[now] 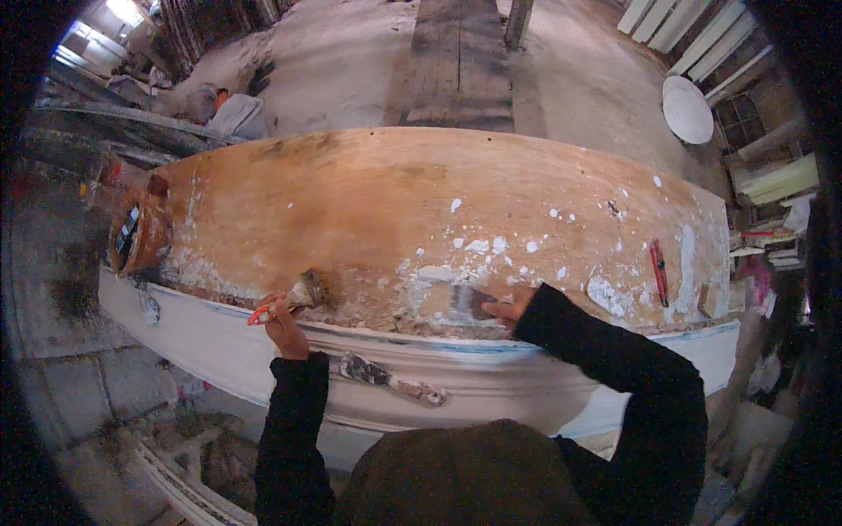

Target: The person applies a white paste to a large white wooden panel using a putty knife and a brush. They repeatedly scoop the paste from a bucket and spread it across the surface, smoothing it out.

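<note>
My left hand [282, 326] grips the red handle of a paintbrush [303, 294], its bristles resting on the brown wooden tabletop [368, 197]. My right hand [509, 307] holds a flat metal scraper [469, 301] pressed onto the tabletop near its front edge, among patches of white plaster [478, 246]. Along the table's front lies a long white moulding [219, 342]. A plaster-caked trowel [390, 380] rests on that moulding between my arms. Both sleeves are black.
A brown pot with a phone-like object [136, 235] sits at the table's left end. A red tool [659, 272] lies at the right. A person [226, 110] crouches on the floor beyond. A plank [458, 61], a white disc [687, 109] and white strips [693, 31] are behind.
</note>
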Demonstrator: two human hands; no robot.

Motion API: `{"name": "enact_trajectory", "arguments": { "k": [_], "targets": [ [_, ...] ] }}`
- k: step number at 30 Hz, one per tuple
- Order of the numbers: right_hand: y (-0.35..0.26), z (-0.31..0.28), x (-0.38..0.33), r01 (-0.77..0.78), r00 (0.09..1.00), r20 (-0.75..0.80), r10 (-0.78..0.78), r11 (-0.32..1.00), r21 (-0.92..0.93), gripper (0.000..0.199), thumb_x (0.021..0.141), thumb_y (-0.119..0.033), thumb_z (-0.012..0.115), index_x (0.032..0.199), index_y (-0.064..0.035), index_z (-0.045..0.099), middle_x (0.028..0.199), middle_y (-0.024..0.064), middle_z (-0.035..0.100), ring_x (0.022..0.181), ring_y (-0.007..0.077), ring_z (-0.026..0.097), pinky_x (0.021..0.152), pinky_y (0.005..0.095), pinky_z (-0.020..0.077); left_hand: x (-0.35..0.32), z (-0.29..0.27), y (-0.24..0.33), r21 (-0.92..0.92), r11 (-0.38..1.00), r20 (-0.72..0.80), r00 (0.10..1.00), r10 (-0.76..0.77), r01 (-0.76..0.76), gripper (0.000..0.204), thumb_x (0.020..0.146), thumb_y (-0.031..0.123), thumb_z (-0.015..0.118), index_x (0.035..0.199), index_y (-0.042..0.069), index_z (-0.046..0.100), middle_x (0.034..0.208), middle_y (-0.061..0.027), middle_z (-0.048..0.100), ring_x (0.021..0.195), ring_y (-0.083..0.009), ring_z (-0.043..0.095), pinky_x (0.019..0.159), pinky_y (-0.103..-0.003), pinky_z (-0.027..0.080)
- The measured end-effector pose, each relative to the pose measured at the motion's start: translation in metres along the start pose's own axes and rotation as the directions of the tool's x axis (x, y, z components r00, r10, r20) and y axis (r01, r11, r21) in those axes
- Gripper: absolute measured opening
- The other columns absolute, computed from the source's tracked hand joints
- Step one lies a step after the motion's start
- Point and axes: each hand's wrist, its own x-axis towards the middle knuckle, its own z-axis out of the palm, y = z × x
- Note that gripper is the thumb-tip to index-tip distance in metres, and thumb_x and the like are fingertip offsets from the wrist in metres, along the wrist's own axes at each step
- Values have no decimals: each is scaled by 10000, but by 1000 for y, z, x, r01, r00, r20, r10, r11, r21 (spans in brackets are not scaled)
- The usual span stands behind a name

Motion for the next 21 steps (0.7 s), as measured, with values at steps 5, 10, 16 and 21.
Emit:
{"name": "enact_trajectory", "arguments": {
  "k": [5,10,16,21],
  "targets": [
    [-29,4,6,-2,999,-45,-13,947,-321,344,705,-144,552,1044,-174,499,983,175,515,811,312,540,640,367,470,-1,0,-2,147,973,6,984,176,-175,184,851,194,392,920,27,424,834,-61,460,734,-115,479,644,-238,437],
    [-3,10,12,-15,1000,-15,13,991,-133,353,701,-175,560,1049,-171,499,865,149,548,712,291,557,556,369,469,-7,16,22,-32,997,17,997,72,-71,173,852,185,391,905,25,432,815,-69,471,732,-123,479,657,-242,432],
    [-33,14,48,123,988,128,-86,940,-318,347,729,-190,553,1066,-133,495,695,119,576,463,199,513,419,320,403,-7,12,17,40,999,-19,999,30,-29,166,841,175,415,902,24,447,809,-64,481,729,-128,487,649,-245,435],
    [-36,7,46,-167,986,39,162,962,215,305,763,-245,531,1054,-157,512,547,86,540,450,177,502,407,294,389,-4,3,8,-71,997,25,1000,5,-3,172,823,172,451,897,17,450,825,-66,490,756,-132,496,720,-252,408]
  ]
}}
